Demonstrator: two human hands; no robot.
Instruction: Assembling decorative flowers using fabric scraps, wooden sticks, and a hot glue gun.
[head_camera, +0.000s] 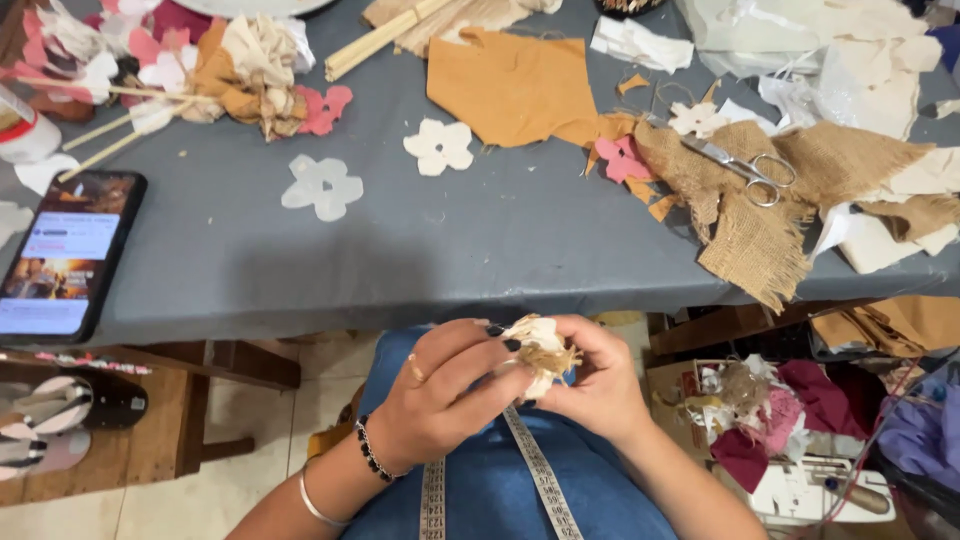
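Hiding most of a cream fabric flower (537, 352), left hand (440, 395) and right hand (598, 385); each grip tight on it.

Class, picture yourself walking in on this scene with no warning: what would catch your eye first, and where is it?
First, the two hands, left hand and right hand, pinching a small cream fabric flower over the lap, below the table edge. Next, the scissors lying on frayed burlap at the right of the grey table. A lit phone lies at its left edge.
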